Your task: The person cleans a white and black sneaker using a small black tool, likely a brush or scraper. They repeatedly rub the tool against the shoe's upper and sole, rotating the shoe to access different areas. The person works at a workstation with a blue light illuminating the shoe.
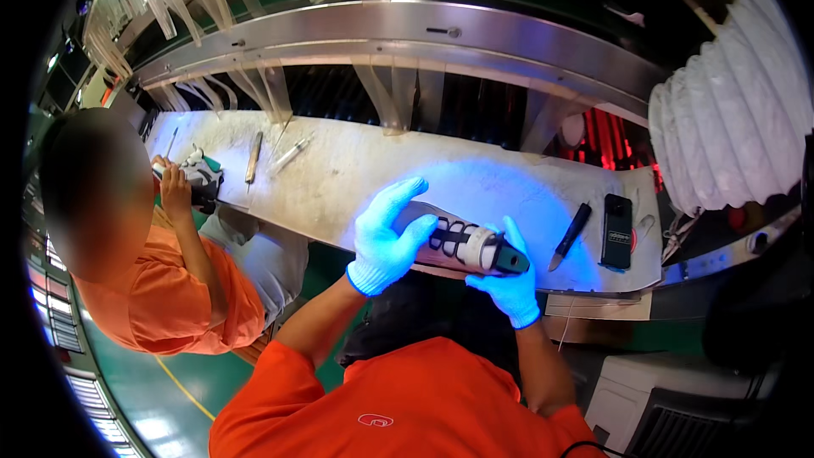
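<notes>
A shoe [458,239] with a pale upper, dark lacing and a dark green collar lies lengthwise between my hands, just over the bench's near edge. My left hand [383,242], in a white glove glowing blue under the light, grips its left end, thumb on top and fingers along the far side. At the collar end, my right hand [514,288], gloved alike, holds the shoe from the near and right sides; some of its fingers are hidden behind the shoe. A black-handled knife-like tool [573,233] rests on the bench right of my right hand.
A dark phone [617,231] lies at the bench's [339,170] right end. Further left are a wooden-handled tool [253,159] and a white pen-like tool [293,154]. A person in orange [170,288] handles another shoe [203,178]. Clear strips [373,89] hang behind; a white duct [729,119] stands right.
</notes>
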The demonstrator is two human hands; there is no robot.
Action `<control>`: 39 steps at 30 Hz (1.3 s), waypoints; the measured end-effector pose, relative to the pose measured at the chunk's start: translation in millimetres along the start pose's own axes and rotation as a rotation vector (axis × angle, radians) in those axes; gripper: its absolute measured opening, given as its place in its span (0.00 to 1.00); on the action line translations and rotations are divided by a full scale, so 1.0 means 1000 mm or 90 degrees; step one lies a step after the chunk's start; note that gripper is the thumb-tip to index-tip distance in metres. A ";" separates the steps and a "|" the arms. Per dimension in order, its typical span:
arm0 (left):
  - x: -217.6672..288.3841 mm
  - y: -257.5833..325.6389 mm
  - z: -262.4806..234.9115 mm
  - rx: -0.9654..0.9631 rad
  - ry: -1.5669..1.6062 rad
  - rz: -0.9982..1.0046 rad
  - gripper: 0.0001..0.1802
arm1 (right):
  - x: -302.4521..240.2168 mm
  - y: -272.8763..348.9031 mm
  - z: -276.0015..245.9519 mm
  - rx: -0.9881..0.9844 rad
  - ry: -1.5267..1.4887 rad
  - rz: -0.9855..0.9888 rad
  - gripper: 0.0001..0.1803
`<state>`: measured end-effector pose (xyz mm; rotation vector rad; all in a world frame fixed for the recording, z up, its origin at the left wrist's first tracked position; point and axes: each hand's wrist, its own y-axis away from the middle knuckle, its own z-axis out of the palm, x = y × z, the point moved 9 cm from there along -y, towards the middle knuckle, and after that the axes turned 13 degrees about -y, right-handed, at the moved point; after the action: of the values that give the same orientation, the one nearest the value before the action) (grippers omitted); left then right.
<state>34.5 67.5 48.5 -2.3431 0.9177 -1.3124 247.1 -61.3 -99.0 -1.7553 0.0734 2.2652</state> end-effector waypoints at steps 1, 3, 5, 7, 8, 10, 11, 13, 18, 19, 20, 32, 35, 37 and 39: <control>-0.014 -0.002 0.010 0.000 0.019 -0.045 0.26 | 0.001 -0.009 -0.001 0.072 -0.105 0.006 0.82; -0.027 0.004 0.016 0.002 0.021 -0.120 0.24 | -0.011 -0.014 0.006 0.108 -0.154 -0.014 0.79; -0.029 0.017 0.010 0.006 -0.015 -0.179 0.22 | -0.019 -0.002 0.012 0.136 -0.118 0.001 0.77; -0.034 0.021 0.022 -0.002 -0.046 -0.158 0.21 | -0.047 -0.013 0.005 0.151 0.196 -0.101 0.71; -0.038 0.018 0.025 -0.030 -0.072 -0.142 0.22 | -0.046 -0.020 0.002 0.188 0.224 -0.105 0.68; -0.052 0.011 0.026 -0.113 -0.143 -0.083 0.30 | -0.058 -0.044 0.005 0.239 0.285 -0.108 0.61; -0.055 0.010 0.027 -0.139 -0.150 -0.054 0.31 | -0.068 -0.052 0.001 0.258 0.325 -0.103 0.57; -0.053 0.000 0.023 -0.192 -0.167 0.010 0.34 | -0.106 -0.051 -0.021 0.362 0.525 -0.239 0.46; -0.023 -0.035 0.044 -0.422 -0.166 -0.019 0.54 | -0.084 -0.017 -0.116 0.505 0.953 -0.062 0.46; -0.014 -0.039 0.044 -0.412 -0.258 0.018 0.56 | -0.077 -0.014 -0.118 0.492 0.902 -0.050 0.47; -0.003 -0.041 0.049 -0.400 -0.348 0.058 0.58 | -0.071 -0.017 -0.121 0.482 0.850 -0.038 0.48; -0.013 -0.051 0.083 -0.479 -0.322 -0.075 0.61 | -0.075 0.015 -0.043 0.207 0.405 -0.061 0.18; -0.028 -0.061 0.084 -0.469 -0.282 -0.082 0.59 | -0.078 0.008 -0.036 0.170 0.444 -0.090 0.20; -0.033 -0.064 0.087 -0.454 -0.226 -0.082 0.58 | -0.075 0.003 -0.039 0.170 0.441 -0.095 0.22; -0.038 -0.062 0.086 -0.449 -0.198 -0.093 0.55 | -0.070 -0.002 -0.040 0.174 0.428 -0.101 0.23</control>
<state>116.3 135.0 10.6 -3.0704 1.2711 -0.6822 301.3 -80.7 -42.8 -2.1815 0.3412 1.3965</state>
